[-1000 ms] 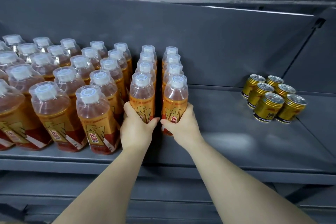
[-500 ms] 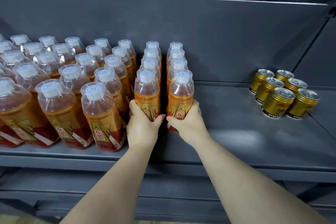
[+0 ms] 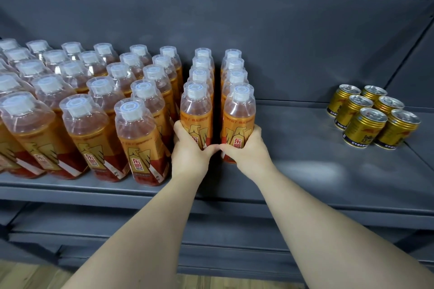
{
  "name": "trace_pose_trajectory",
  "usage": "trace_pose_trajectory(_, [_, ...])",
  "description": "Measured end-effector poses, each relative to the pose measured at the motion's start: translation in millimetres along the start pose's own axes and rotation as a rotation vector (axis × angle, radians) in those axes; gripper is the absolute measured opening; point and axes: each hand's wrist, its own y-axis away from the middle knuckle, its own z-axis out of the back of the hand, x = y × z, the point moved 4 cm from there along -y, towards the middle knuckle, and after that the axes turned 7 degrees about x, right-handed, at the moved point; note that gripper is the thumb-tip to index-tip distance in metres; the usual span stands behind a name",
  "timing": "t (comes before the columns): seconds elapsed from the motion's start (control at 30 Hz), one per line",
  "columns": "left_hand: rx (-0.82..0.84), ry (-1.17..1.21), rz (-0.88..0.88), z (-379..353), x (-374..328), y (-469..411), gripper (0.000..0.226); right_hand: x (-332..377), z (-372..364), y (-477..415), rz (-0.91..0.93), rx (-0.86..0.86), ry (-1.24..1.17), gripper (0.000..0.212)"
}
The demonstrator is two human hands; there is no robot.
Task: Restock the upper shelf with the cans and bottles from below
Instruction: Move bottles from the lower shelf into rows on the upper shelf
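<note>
On the grey shelf (image 3: pixel 293 159), both hands remain clamped as half a second ago: the left hand (image 3: pixel 190 150) grips the left front bottle (image 3: pixel 196 112) and the right hand (image 3: pixel 246 150) grips the right front bottle (image 3: pixel 238 115), thumbs now almost meeting between them. Neither bottle has left its position at the head of its row. Each stands upright, long axis vertical, white cap up, label toward the shelf's front edge. Each heads a row of four running back to the rear panel (image 3: pixel 281 42), with a narrow gap between the rows. All bottles hold amber liquid. A block of matching bottles (image 3: pixel 94 101) stands just beside to the left. Six gold cans (image 3: pixel 364 124) stand upright well apart to the right, in two rows of three.
</note>
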Motion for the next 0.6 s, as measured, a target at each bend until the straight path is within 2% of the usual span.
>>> trace_pose_trajectory(0.13, [0.012,0.018,0.041,6,-2,9,0.112,1,8,9,-0.027,0.007,0.048,0.111])
trace_pose_trajectory(0.23, [-0.017,0.012,0.023,9,-5,22,0.107,5,18,26,-0.057,0.021,0.099,0.116])
trace_pose_trajectory(0.4, [0.009,-0.031,-0.012,6,-5,50,0.088,8,30,60,-0.046,0.030,0.196,0.102])
trace_pose_trajectory(0.6, [0.080,-0.147,-0.094,1,-17,95,0.072,6,47,104,0.044,0.044,0.404,0.073])
